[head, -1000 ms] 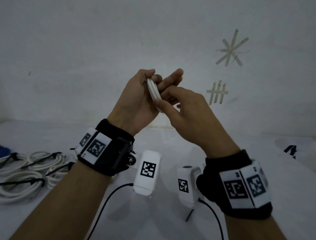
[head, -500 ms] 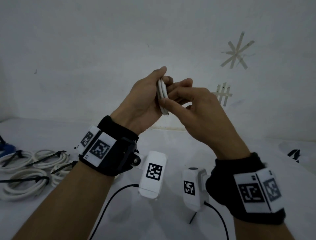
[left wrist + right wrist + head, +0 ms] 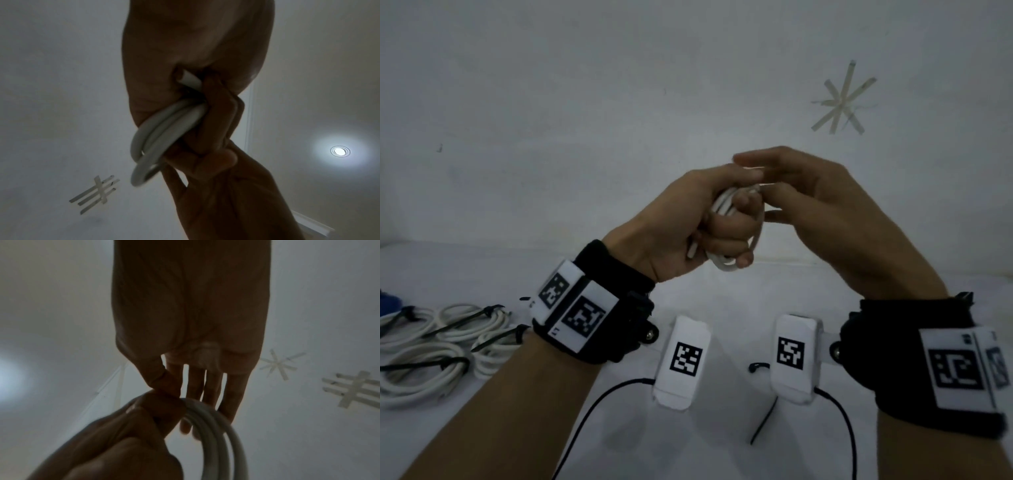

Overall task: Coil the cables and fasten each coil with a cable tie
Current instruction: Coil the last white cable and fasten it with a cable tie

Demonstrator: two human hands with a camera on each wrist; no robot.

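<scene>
The left hand (image 3: 688,222) holds a white cable coil (image 3: 726,205) in the air above the bench (image 3: 722,301), its fingers (image 3: 729,236) curled tight around the loops. The right hand (image 3: 825,212) is at 3 o'clock from the coil, with straight, relaxed fingers (image 3: 195,386) whose tips touch the loops; it grips nothing.

The cable looks light, smooth and springy, so I judge the loops want to open when the grip loosens. The best place to hold is across all the strands at one side, where the left hand holds it now, which leaves the opposite arc free for a tie. About three loops show in the left wrist view.

At 9 o'clock on the bench lie the finished coils (image 3: 431,346), four as far as I can count, each fastened with a black cable tie (image 3: 465,313). One loose black tie (image 3: 763,425) lies at 6 o'clock.
</scene>
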